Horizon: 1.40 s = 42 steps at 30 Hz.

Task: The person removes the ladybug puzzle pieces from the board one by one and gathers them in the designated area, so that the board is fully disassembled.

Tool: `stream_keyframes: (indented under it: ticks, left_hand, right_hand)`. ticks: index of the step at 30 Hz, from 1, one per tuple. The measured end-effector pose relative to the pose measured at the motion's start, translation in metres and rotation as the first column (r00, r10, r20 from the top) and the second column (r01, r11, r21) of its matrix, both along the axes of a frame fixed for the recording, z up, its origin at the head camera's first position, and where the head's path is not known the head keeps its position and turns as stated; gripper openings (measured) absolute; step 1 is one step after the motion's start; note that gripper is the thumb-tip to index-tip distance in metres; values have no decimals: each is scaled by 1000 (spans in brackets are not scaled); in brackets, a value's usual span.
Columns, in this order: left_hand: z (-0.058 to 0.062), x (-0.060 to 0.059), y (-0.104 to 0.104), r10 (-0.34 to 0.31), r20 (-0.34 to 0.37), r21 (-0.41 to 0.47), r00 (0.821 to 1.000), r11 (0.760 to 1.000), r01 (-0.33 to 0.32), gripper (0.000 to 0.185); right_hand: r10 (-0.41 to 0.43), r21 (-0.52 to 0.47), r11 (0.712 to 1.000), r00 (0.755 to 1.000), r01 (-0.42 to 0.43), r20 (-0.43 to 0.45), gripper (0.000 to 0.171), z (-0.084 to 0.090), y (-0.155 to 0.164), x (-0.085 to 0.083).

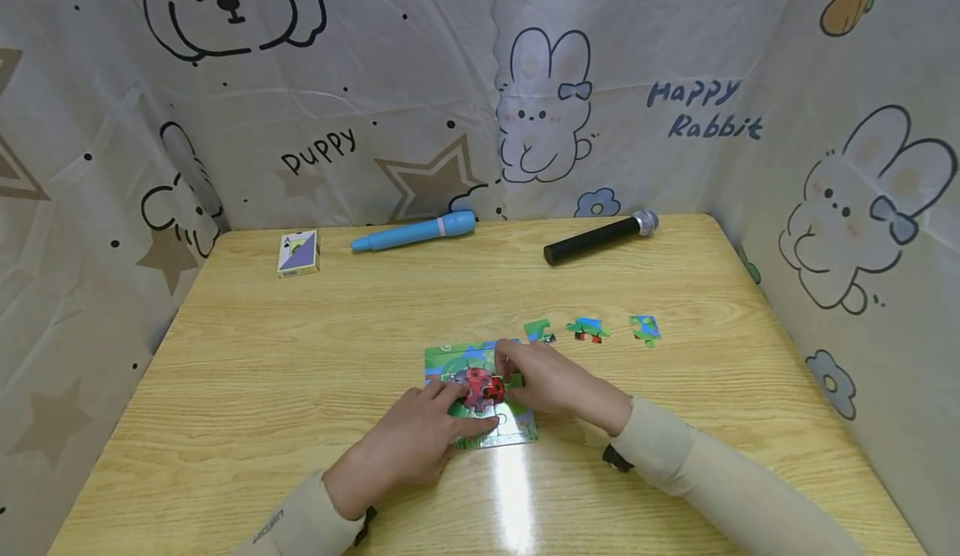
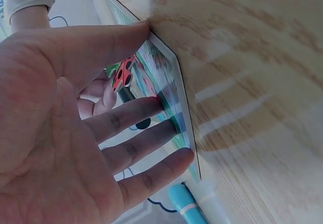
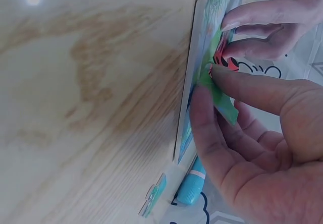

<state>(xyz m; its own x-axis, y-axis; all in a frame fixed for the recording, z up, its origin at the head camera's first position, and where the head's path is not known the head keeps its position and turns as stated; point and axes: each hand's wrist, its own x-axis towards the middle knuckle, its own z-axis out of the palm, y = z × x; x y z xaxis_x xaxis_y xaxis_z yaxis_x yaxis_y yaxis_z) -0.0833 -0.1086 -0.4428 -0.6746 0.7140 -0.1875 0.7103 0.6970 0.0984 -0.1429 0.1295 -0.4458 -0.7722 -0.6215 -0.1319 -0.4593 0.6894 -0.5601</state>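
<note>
Green and red colours mark the ladybird jigsaw puzzle (image 1: 480,393), which lies flat in its tray near the front middle of the pale wood-grain worktop (image 1: 300,356). On its near left side rests the left hand (image 1: 408,448), fingers straight and a little spread, their tips pressing down on the puzzle's surface and edge; the left wrist view shows those fingertips (image 2: 171,125) lying along the white rim of the tray. From the right comes the right hand (image 1: 551,385), whose thumb and forefinger pinch a green puzzle piece (image 3: 222,100) and hold it tilted against the picture, just beside the red ladybird; the right wrist view shows one edge of the piece touching the puzzle while the rest stands lifted off it. Both wrists wear cream sleeves. Three loose puzzle pieces (image 1: 587,329) lie in a row on the worktop just behind and to the right of the puzzle, apart from each other. Along the far edge lie a small pack of cards (image 1: 298,253) at the left, a blue pen-shaped toy (image 1: 415,232) in the middle and a black microphone (image 1: 600,237) to the right, all well apart from the hands. Printed cloth (image 1: 420,81) with puppies, rabbits and stars walls in the worktop on three sides.
</note>
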Motion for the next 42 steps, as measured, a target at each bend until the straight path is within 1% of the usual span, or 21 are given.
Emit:
stream_keyframes:
  ticks: [4, 12, 19, 24, 27, 34, 36, 42]
  left_hand:
    - [1, 0, 0, -2, 0, 4, 1000, 1000, 2, 58]
    - [3, 1, 0, 5, 18, 23, 1000, 1000, -6, 59]
    - [3, 1, 0, 6, 28, 27, 1000, 1000, -7, 60]
    - [3, 1, 0, 11, 40, 18, 999, 1000, -11, 59]
    - [4, 1, 1, 12, 48, 15, 999, 1000, -13, 59]
    - [4, 1, 1, 22, 65, 8, 998, 1000, -23, 58]
    - [4, 1, 0, 24, 61, 10, 998, 1000, -25, 57]
    - [2, 2, -2, 9, 27, 38, 1000, 999, -10, 56]
  right_hand:
    - [10, -10, 1000, 1000, -10, -13, 29, -1, 2, 0]
    - [56, -28, 998, 996, -58, -62, 29, -1, 5, 2]
    - [59, -52, 997, 997, -61, -40, 26, 0, 10, 3]
    - [84, -89, 992, 996, -86, -32, 25, -1, 13, 2]
    - [97, -116, 988, 994, -101, -44, 25, -2, 15, 2]
    - [73, -181, 981, 997, -72, -2, 21, 0, 21, 3]
    - [77, -187, 979, 997, -75, -1, 19, -1, 21, 3]
    - [78, -155, 985, 997, -80, -19, 14, -6, 18, 4]
